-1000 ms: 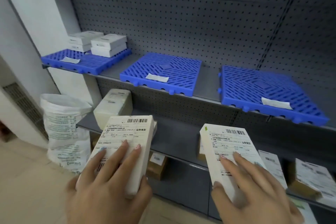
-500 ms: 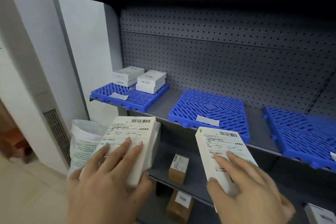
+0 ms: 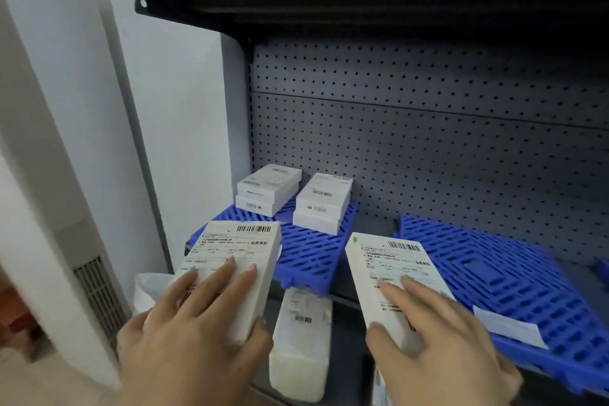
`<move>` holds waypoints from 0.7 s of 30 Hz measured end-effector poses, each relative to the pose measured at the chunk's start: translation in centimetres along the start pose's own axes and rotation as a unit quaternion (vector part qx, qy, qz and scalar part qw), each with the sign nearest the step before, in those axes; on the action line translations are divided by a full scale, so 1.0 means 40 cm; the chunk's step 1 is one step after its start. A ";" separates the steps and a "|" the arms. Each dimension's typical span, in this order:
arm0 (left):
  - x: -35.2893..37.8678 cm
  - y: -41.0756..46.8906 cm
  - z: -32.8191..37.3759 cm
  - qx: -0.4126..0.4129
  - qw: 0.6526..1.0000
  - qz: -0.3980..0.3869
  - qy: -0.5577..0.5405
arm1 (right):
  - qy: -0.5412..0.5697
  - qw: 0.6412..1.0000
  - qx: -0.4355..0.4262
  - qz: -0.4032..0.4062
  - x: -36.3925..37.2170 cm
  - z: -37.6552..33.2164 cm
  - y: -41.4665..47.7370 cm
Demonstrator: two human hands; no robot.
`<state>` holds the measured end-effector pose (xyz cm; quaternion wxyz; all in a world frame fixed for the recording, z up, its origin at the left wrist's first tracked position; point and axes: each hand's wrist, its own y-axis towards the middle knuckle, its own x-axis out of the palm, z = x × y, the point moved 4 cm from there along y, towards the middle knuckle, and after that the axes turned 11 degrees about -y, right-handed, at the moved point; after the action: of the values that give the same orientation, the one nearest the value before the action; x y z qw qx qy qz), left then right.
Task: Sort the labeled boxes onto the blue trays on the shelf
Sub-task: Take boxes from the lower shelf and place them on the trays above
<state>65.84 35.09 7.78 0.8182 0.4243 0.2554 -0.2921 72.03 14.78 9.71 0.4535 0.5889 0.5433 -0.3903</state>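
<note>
My left hand [image 3: 194, 336] grips a white labeled box [image 3: 235, 260] with a barcode on top, held in front of the left blue tray [image 3: 309, 254]. My right hand [image 3: 438, 343] grips a second white labeled box [image 3: 385, 270], held between the left tray and the middle blue tray [image 3: 501, 277]. Two short stacks of white boxes sit at the back of the left tray, one [image 3: 268, 190] at the far left, the other [image 3: 323, 203] to its right. A paper label [image 3: 509, 326] lies on the front of the middle tray.
The grey pegboard shelf unit has a shelf overhead [image 3: 362, 0]. On the lower shelf a wrapped white package [image 3: 301, 346] stands under the left tray. A white bag [image 3: 148, 290] sits on the floor at the left, beside a white wall with a vent [image 3: 99, 293].
The view has shifted up and closer to the left end of the shelf. Both hands have risen with their boxes to the level of the blue trays; the left tray's stacks look nearer.
</note>
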 end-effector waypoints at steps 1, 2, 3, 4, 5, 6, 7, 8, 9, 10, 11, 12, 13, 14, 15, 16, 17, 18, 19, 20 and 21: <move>0.019 0.039 -0.020 0.001 1.000 0.003 -0.003 | 0.005 1.000 0.003 0.001 0.014 -0.026 0.033; 0.037 0.078 -0.039 0.002 1.000 0.008 -0.006 | 0.005 1.000 0.004 0.003 0.029 -0.051 0.067; 0.054 0.118 -0.054 0.003 1.000 0.012 -0.007 | 0.004 1.000 0.002 0.007 0.041 -0.076 0.103; 0.070 0.158 -0.065 0.001 1.000 0.014 -0.009 | 0.003 1.000 -0.001 0.013 0.053 -0.100 0.139; 0.086 0.198 -0.075 0.001 1.000 0.012 -0.011 | 0.003 1.000 -0.002 0.020 0.062 -0.122 0.174; 0.104 0.236 -0.084 0.002 1.000 0.004 -0.010 | 0.001 1.000 -0.003 0.026 0.070 -0.145 0.208; 0.123 0.273 -0.094 0.002 1.000 -0.009 -0.003 | 0.000 1.000 -0.001 0.026 0.080 -0.165 0.241; 0.139 0.304 -0.106 0.002 1.000 -0.020 0.002 | -0.001 1.000 0.005 0.025 0.088 -0.187 0.271; 0.157 0.340 -0.121 0.006 1.000 -0.028 0.002 | -0.004 1.000 0.013 0.022 0.098 -0.210 0.307; 0.170 0.364 -0.131 0.011 0.999 -0.031 0.003 | -0.009 1.000 0.017 0.022 0.103 -0.226 0.328; 0.182 0.384 -0.138 0.016 0.999 -0.033 0.006 | -0.015 0.999 0.023 0.025 0.107 -0.241 0.345; 0.199 0.413 -0.151 0.016 0.999 -0.038 0.002 | -0.026 0.999 0.027 0.029 0.115 -0.263 0.369; 0.215 0.442 -0.162 0.019 0.999 -0.042 -0.003 | -0.038 0.998 0.029 0.034 0.122 -0.283 0.391; 0.232 0.475 -0.171 0.026 0.999 -0.044 -0.009 | -0.045 0.998 0.030 0.041 0.127 -0.302 0.413; 0.251 0.508 -0.180 0.034 0.998 -0.051 -0.014 | -0.045 0.997 0.037 0.043 0.132 -0.317 0.433; 0.271 0.541 -0.187 0.044 0.997 -0.062 -0.013 | -0.038 0.997 0.049 0.044 0.137 -0.332 0.453; 0.291 0.572 -0.195 0.055 0.996 -0.074 -0.011 | -0.032 0.997 0.064 0.038 0.144 -0.347 0.472; 0.310 0.601 -0.203 0.063 0.994 -0.082 -0.014 | -0.032 0.996 0.077 0.037 0.153 -0.363 0.490; 0.328 0.628 -0.210 0.071 0.994 -0.084 -0.022 | -0.034 0.995 0.087 0.038 0.161 -0.379 0.508; 0.346 0.655 -0.216 0.077 0.993 -0.083 -0.034 | -0.033 0.994 0.091 0.045 0.167 -0.395 0.525; 0.364 0.678 -0.220 0.083 0.992 -0.084 -0.047 | -0.029 0.994 0.095 0.047 0.174 -0.411 0.541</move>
<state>93.38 51.43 8.40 0.7637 0.4538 0.2266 -0.3994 93.72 32.56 10.12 0.4291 0.6429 0.4617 -0.4352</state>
